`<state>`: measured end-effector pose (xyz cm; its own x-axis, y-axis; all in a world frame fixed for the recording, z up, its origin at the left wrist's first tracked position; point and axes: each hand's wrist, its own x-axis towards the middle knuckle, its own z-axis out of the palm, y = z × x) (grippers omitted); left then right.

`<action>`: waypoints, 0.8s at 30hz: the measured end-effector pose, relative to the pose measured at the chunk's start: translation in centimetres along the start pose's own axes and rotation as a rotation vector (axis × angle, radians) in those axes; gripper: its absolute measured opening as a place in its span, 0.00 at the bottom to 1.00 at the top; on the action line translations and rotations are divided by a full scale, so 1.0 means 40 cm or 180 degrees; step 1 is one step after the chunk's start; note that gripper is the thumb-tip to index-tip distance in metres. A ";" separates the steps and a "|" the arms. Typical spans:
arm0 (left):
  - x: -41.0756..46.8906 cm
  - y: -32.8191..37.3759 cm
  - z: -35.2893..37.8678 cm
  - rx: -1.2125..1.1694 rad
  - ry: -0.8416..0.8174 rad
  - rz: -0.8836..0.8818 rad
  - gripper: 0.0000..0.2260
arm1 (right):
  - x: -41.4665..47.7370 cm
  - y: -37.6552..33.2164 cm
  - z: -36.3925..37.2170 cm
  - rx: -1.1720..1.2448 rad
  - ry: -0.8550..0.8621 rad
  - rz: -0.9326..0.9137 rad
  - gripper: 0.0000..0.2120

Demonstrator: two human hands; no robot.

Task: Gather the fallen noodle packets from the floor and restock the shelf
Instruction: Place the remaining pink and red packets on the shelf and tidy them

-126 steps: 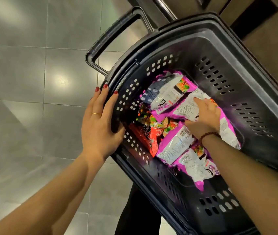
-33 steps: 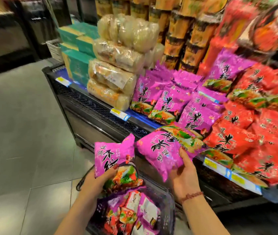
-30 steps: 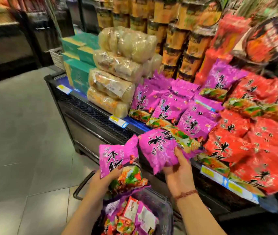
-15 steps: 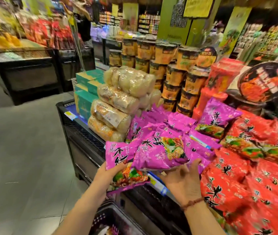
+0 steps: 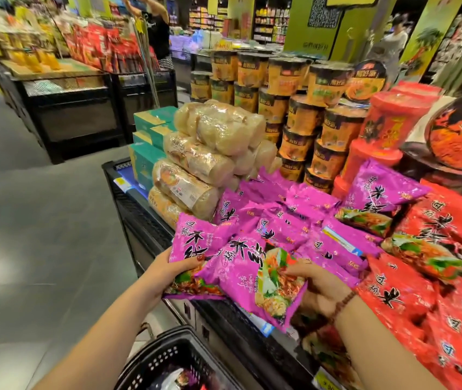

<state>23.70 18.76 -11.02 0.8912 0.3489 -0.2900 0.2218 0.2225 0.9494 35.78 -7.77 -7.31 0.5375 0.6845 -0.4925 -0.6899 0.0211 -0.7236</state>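
Restocking is in hand, at the front edge of the shelf, just before the purple pile; the left packet is gripped by the left hand, thumb curled over its face, long axis near upright, lettered end up; the right packet is cradled from beneath by the right hand, fingers curled round its edge, long axis slanting down to the right; next, both are probably to be laid face-up onto the pile; more seem to wait in the basket.
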 end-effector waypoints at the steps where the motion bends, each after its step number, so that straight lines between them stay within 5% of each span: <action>1: 0.005 -0.005 0.002 -0.0010 0.0025 -0.0013 0.41 | -0.001 -0.006 -0.001 -0.0189 -0.0009 0.0040 0.05; 6: 0.016 -0.023 0.008 0.0116 0.0268 -0.0037 0.36 | 0.028 -0.013 0.005 -0.1056 -0.0259 0.0315 0.06; 11: 0.008 -0.059 -0.036 -0.0309 0.0943 -0.0122 0.29 | 0.084 0.022 0.005 -0.0594 -0.0027 -0.0079 0.08; 17: -0.048 -0.092 -0.109 -0.0483 0.1476 -0.0175 0.19 | 0.215 0.081 0.046 -0.0136 0.0988 -0.1418 0.10; 21: -0.076 -0.105 -0.115 -0.0642 0.1552 -0.0168 0.19 | 0.323 0.118 0.101 -0.0523 0.1884 -0.2058 0.21; 24: -0.089 -0.120 -0.109 -0.0716 0.1595 -0.0176 0.28 | 0.370 0.134 0.158 -0.0746 0.2064 -0.2209 0.28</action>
<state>17.73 20.39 -15.08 0.5710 0.7096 -0.4130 0.1241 0.4227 0.8978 36.98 7.08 -15.42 0.9984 0.0398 -0.0406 -0.0435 0.0746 -0.9963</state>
